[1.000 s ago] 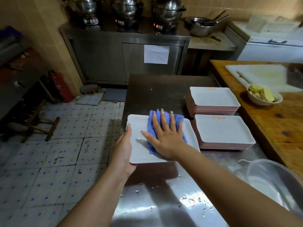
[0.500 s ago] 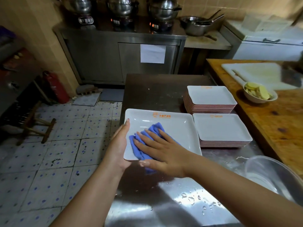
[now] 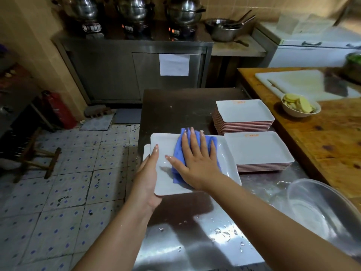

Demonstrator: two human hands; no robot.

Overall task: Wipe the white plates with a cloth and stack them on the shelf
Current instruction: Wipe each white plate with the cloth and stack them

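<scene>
- My right hand presses flat on a blue cloth, fingers straight and spread, the cloth bunched on the face of a white plate.
- My left hand holds that plate by its left edge; its grip is closed on the rim, a finger laid along the top and the palm under the near corner.
- The plate sits slightly raised over the near left part of the steel tabletop; the edge of a second plate shows beneath it on the left.
- Just to the right, touching or nearly touching the plate I hold, stands a near stack of plates, white faces with reddish rims.
- Behind it stands a far stack of plates, the taller of the two.
- Water drops lie on the tabletop near my right forearm.
- A clear bowl rests at the near right corner.
- On the wooden counter to the right are a small bowl of sliced food and a white cutting board.
- Three metal pots line the steel cabinet at the back.
</scene>
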